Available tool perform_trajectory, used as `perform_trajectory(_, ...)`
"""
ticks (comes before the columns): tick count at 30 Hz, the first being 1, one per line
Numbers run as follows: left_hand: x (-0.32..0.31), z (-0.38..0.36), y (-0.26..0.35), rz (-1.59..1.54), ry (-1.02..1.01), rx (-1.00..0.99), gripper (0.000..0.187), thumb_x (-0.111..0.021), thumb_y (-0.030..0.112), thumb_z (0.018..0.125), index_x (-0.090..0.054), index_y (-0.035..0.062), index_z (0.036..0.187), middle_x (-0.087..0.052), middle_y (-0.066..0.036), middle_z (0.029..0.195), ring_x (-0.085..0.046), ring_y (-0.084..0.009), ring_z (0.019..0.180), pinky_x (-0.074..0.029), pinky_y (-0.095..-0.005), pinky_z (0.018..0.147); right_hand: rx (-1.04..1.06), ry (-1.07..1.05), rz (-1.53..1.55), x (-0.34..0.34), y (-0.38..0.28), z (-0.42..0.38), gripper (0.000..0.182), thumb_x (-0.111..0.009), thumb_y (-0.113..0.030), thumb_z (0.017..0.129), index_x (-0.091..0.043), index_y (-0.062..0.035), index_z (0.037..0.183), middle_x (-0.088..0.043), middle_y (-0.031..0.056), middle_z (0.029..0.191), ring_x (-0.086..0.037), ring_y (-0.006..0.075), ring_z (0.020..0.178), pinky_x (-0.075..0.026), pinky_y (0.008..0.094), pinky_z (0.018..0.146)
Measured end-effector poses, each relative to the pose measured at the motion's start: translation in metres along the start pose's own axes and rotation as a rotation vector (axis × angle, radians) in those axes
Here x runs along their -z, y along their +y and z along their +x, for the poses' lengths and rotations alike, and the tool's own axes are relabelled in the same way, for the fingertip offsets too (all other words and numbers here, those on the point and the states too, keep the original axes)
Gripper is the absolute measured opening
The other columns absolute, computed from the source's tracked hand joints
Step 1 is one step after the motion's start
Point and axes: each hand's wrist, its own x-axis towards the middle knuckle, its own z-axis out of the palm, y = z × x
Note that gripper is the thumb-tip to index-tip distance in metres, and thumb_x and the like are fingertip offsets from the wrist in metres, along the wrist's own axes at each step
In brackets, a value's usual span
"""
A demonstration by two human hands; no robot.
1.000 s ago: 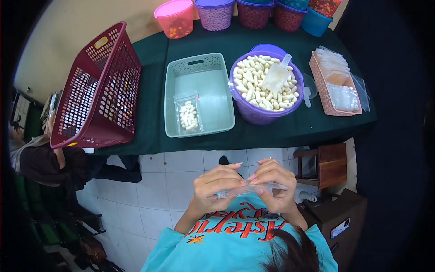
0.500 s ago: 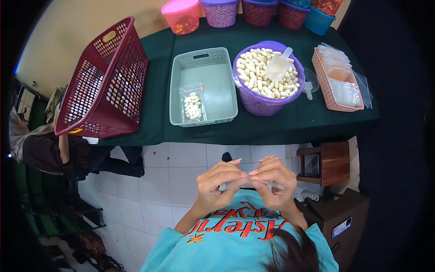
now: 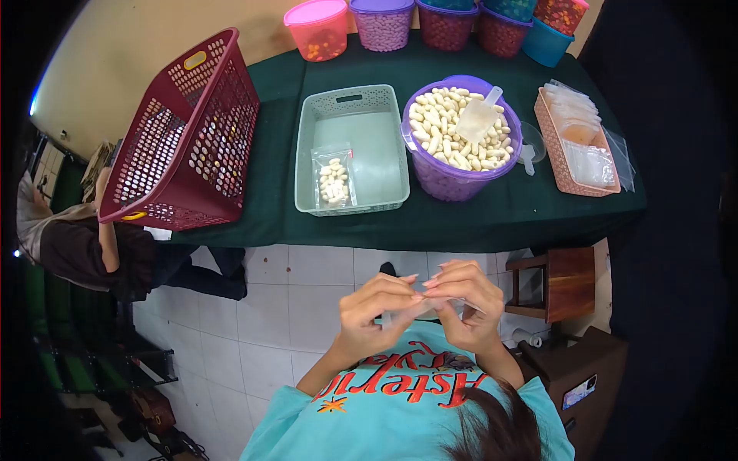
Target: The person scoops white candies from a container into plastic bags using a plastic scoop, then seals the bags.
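Observation:
A clear plastic bag [image 3: 413, 310] is stretched between my two hands, above the floor and in front of my chest. My left hand [image 3: 377, 311] pinches its one side, and my right hand [image 3: 466, 301] grips the other, with the fingertips of both almost meeting at the middle. Whether anything is in the bag I cannot make out. Beyond the hands, a pale green tray [image 3: 354, 206] holds a zip bag of white capsules [image 3: 334, 183]. To its right a purple bucket [image 3: 453, 184] is full of cream-coloured capsules [image 3: 438, 127], with a clear scoop [image 3: 477, 119] lying on top.
A maroon basket [image 3: 223, 154] stands at the table's left. On the right, a pink basket [image 3: 567, 180] holds stacked plastic bags. Lidded tubs [image 3: 382, 31] line the back. Another person [image 3: 92, 250] is at the left, a wooden stool [image 3: 570, 284] at the right.
My hands still hold the clear bag, its film now slightly more spread between the fingers. The view has shifted a little, so the table's things appear slightly lower and further right.

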Motion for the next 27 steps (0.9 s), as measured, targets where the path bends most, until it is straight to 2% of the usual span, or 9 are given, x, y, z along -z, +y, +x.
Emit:
perform_trajectory(5,0.009,0.006,0.001,0.168,-0.065,-0.014,0.014,-0.062,-0.007,0.068,-0.06,-0.0027,0.081,-0.06,-0.012,0.075,-0.059,-0.0216,0.067,-0.05,-0.0361,0.075,-0.032,0.097,-0.019,-0.014,0.013,0.004,0.015,-0.063,0.003,0.066,-0.061,-0.0014,0.08,-0.06,0.0091,0.078,-0.055,0.0205,0.072,-0.043,0.0295,0.066)
perform_trajectory(9,0.027,-0.001,-0.023,0.186,0.084,0.078,0.011,-0.058,-0.004,0.073,-0.06,-0.0036,0.083,-0.061,-0.013,0.077,-0.059,-0.0205,0.067,-0.049,-0.031,0.071,-0.154,-0.119,0.068,-0.015,0.021,0.02,0.012,-0.057,0.003,0.071,-0.061,-0.0003,0.083,-0.06,0.011,0.082,-0.056,0.0212,0.075,-0.044,0.0294,0.07)
perform_trajectory(11,0.039,0.001,-0.03,0.196,0.224,0.334,0.011,-0.055,-0.001,0.076,-0.061,-0.0036,0.085,-0.061,-0.014,0.079,-0.059,-0.0192,0.069,-0.048,-0.028,0.068,-0.226,-0.248,0.21,-0.017,0.021,0.03,0.014,-0.049,-0.002,0.078,-0.06,0.003,0.084,-0.06,0.0136,0.089,-0.057,0.0227,0.079,-0.044,0.0297,0.073)
perform_trajectory(13,0.05,0.005,-0.038,0.182,0.214,0.301,0.012,-0.053,0.0,0.078,-0.061,-0.0034,0.086,-0.062,-0.014,0.08,-0.059,-0.0179,0.07,-0.047,-0.0258,0.064,-0.188,-0.293,0.169,-0.023,0.033,0.037,0.017,-0.044,-0.004,0.082,-0.059,0.0043,0.085,-0.059,0.0145,0.091,-0.057,0.0222,0.079,-0.044,0.0286,0.071)
perform_trajectory(15,0.059,0.016,-0.041,0.056,0.078,0.263,0.013,-0.053,0.0,0.078,-0.06,-0.0036,0.088,-0.062,-0.014,0.082,-0.059,-0.0174,0.069,-0.046,-0.0249,0.061,-0.26,-0.149,0.132,-0.033,0.043,0.05,0.014,-0.046,-0.002,0.08,-0.058,0.0049,0.085,-0.06,0.0132,0.085,-0.058,0.0235,0.08,-0.045,0.0295,0.071)
perform_trajectory(19,0.076,0.034,-0.066,0.103,0.098,0.228,0.014,-0.052,-0.001,0.078,-0.06,-0.0035,0.089,-0.062,-0.012,0.082,-0.056,-0.0143,0.064,-0.042,-0.0224,0.053,-0.425,-0.012,0.137,-0.062,0.068,0.068,0.015,-0.045,-0.004,0.082,-0.058,0.0036,0.079,-0.059,0.0099,0.079,-0.056,0.0126,0.073,-0.044,0.0256,0.064)
perform_trajectory(21,0.09,0.044,-0.079,0.12,0.143,0.255,0.012,-0.052,0.0,0.079,-0.061,-0.0036,0.087,-0.062,-0.011,0.079,-0.052,-0.0097,0.059,-0.038,-0.0211,0.047,-0.434,-0.016,0.171,-0.079,0.08,0.078,0.016,-0.044,-0.007,0.085,-0.057,0.0034,0.083,-0.059,0.0075,0.079,-0.053,0.0087,0.074,-0.043,0.0225,0.065)
perform_trajectory(23,0.106,0.055,-0.091,0.172,0.179,0.447,0.015,-0.051,0.006,0.082,-0.061,-0.0059,0.084,-0.061,-0.01,0.074,-0.056,-0.0117,0.066,-0.043,-0.0213,0.058,-0.593,0.001,0.507,-0.097,0.09,0.091,0.019,-0.043,-0.01,0.087,-0.054,0.0033,0.093,-0.059,0.0071,0.082,-0.053,0.0086,0.077,-0.041,0.0212,0.069)
perform_trajectory(27,0.131,0.078,-0.134,-0.12,0.194,0.527,0.02,-0.049,0.011,0.085,-0.06,-0.0049,0.092,-0.059,-0.008,0.086,-0.053,-0.0075,0.069,-0.041,-0.0172,0.055,-0.631,-0.022,0.317,-0.126,0.119,0.105,0.027,-0.038,-0.019,0.089,-0.046,0.0007,0.107,-0.054,0.0046,0.09,-0.049,0.0099,0.087,-0.039,0.0239,0.076)
